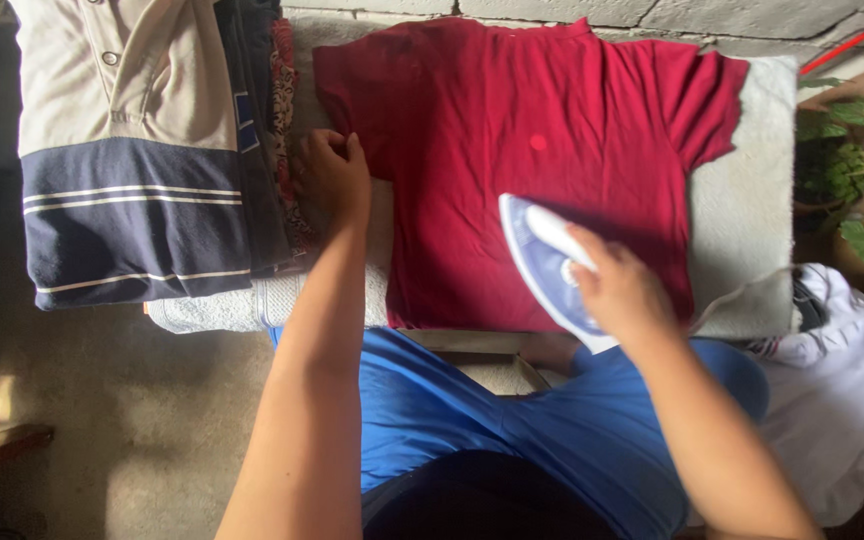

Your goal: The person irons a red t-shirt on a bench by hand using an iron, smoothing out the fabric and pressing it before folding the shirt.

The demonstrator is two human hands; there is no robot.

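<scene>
A red T-shirt [542,150] lies spread flat on a pale towel-covered board [747,200]. My right hand [617,285] grips the white handle of a blue and white iron [537,255], which rests on the shirt's lower middle with its tip pointing up-left. My left hand [332,175] is closed on the shirt's left edge, beside a stack of folded clothes. My blue top fills the bottom centre.
A stack of folded clothes [132,150], topped by a beige and navy striped polo, sits at the left on the board. A white garment [842,390] lies at lower right. Green plant leaves [857,160] grow at the right. A concrete floor [132,420] lies at lower left.
</scene>
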